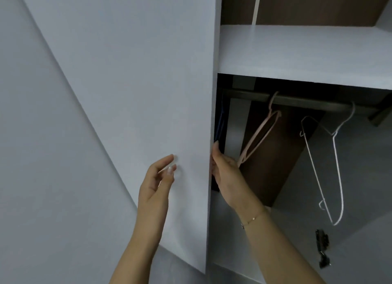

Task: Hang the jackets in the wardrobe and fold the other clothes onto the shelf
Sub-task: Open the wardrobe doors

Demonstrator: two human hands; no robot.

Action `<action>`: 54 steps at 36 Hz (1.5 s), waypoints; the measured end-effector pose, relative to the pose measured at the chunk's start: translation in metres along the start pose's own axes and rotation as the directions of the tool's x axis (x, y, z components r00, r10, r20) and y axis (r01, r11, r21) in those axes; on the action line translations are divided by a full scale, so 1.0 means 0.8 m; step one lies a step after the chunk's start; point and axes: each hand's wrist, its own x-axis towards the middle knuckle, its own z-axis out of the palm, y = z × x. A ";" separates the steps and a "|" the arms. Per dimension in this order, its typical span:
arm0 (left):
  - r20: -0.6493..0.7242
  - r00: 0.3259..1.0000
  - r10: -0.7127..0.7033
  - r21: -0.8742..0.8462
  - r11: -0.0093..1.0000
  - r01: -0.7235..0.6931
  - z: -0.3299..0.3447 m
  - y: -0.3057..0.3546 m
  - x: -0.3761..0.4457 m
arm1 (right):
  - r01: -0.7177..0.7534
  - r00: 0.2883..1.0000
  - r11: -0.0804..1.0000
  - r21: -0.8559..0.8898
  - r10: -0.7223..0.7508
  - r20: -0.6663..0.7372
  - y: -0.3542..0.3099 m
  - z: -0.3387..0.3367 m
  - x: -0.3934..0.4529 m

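wardrobe door [131, 75]: a large pale panel fills the left and centre of the view, its free vertical edge just left of the open compartment. wardrobe [297, 50]: a pale shelf [307, 48] sits above the hanging space. it carries no folded clothes. below it a dark rail [307, 102] runs across and holds two hangers, well apart: a pink hanger [257, 135] to the left and a white wire hanger [331, 167] to the right, both bare. no jackets or other clothes can be identified in view; a dark blue strip just inside the door edge is too hidden to name. a black hinge [323, 249] is fixed low on the right side panel.

step in hand, judged: moving the door on its hinge to give access to the rail. procedure: keep the grip on the free edge, swing the panel in one even arc, and keep the fingers clear of the gap at the frame. open it fully so that a jacket on a hanger can pass without brushing the panel.

right hand [224, 171]: forearm reaches up and forward, fingers curled round the door's free edge, grasping it; the thumb points up along the edge. a thin bracelet [253, 219] circles the wrist.

left hand [158, 179]: raised at the door face, released, fingers loosely spread, fingertips [170, 158] at or just off the surface; contact cannot be told.
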 end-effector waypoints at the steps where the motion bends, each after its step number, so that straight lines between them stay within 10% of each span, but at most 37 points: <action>1: -0.001 1.000 0.001 -0.002 1.000 -0.001 -0.007 0.001 -0.008 | 0.003 1.000 1.000 -0.002 -0.003 0.004 0.004 0.006 -0.009; 25: -0.298 0.926 0.234 0.102 0.972 -0.212 -0.245 0.037 -0.168 | 0.196 0.873 0.947 -0.256 -0.050 0.485 0.112 0.254 -0.148; 40: -0.748 0.611 0.259 0.231 0.965 -0.126 -0.352 0.020 -0.097 | 0.819 0.572 0.310 -0.482 -0.398 0.717 0.135 0.381 -0.017; 54: -0.781 0.560 0.276 0.300 0.952 -0.051 -0.370 0.010 -0.105 | 0.836 0.533 0.366 -0.409 -0.363 0.764 0.191 0.385 -0.012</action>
